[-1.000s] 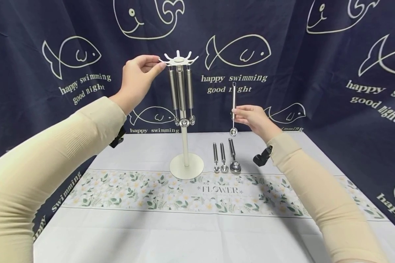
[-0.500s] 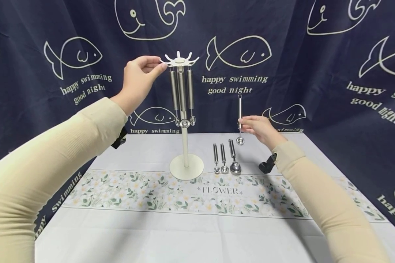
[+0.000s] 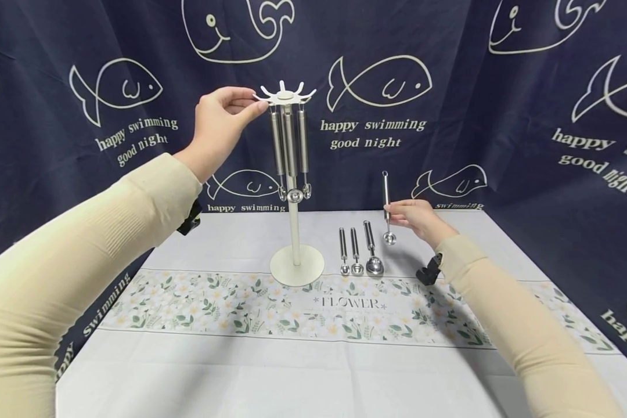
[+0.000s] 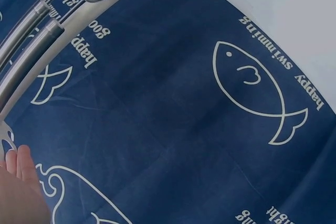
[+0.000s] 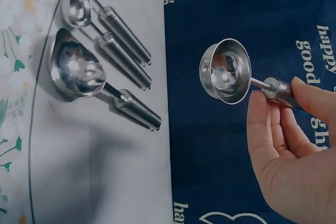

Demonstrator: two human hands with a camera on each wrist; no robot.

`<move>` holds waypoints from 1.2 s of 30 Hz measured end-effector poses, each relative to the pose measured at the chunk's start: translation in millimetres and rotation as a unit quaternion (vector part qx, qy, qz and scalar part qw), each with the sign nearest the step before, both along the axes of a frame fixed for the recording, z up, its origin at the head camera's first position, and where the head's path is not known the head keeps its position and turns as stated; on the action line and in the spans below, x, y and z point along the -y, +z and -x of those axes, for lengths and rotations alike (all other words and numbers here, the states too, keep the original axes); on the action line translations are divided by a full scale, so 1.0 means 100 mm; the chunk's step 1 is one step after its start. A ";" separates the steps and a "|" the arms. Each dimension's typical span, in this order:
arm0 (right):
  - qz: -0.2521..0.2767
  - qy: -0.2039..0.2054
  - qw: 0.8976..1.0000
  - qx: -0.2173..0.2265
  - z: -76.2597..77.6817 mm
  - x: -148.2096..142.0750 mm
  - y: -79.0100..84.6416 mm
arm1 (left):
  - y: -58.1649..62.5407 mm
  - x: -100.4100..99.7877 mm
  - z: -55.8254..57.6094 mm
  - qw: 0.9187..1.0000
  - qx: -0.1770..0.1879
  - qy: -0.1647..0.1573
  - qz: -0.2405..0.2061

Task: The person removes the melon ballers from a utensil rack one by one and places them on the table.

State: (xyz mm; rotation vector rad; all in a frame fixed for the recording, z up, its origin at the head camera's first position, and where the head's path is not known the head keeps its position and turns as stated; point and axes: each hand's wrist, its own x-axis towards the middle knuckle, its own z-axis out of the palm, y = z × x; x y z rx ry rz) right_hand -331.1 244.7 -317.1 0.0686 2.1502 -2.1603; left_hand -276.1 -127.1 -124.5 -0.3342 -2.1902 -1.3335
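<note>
right hand (image 3: 420, 220) pinches a steel measuring spoon (image 3: 386, 198), bowl down, in the air | left hand (image 3: 220, 126) pinches an arm of the white hook rack (image 3: 294, 226) | looks partway: three spoons (image 3: 289, 145) hang, three others (image 3: 355, 247) lie on the table (image 3: 188, 371), held one unplaced

Your left sleeve (image 3: 83, 249) and right sleeve (image 3: 519, 316) are long, cream-coloured and close-fitting, creased by transverse folds. A ribbed patch (image 3: 124, 222) marks the left one just behind its broad, plain cuff (image 3: 164, 179). Your left hand (image 3: 221, 122) and right hand (image 3: 420, 220) are bare. Beneath the wrists sit your left wrist camera (image 3: 189, 220) and right wrist camera (image 3: 428, 271), both compact and black.
</note>
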 end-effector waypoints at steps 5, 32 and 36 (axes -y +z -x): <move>0.005 0.006 1.000 0.009 0.00 -0.01 -0.06 | 0.02 0.01 0.00 1.000 0.003 0.000 -0.001; -0.044 -0.001 0.996 0.075 0.01 -0.20 -0.57 | 0.02 -0.02 -0.02 1.000 0.003 0.020 0.022; -0.055 -0.002 0.995 0.089 0.01 -0.19 -0.62 | 0.02 -0.02 -0.01 1.000 -0.002 0.018 0.019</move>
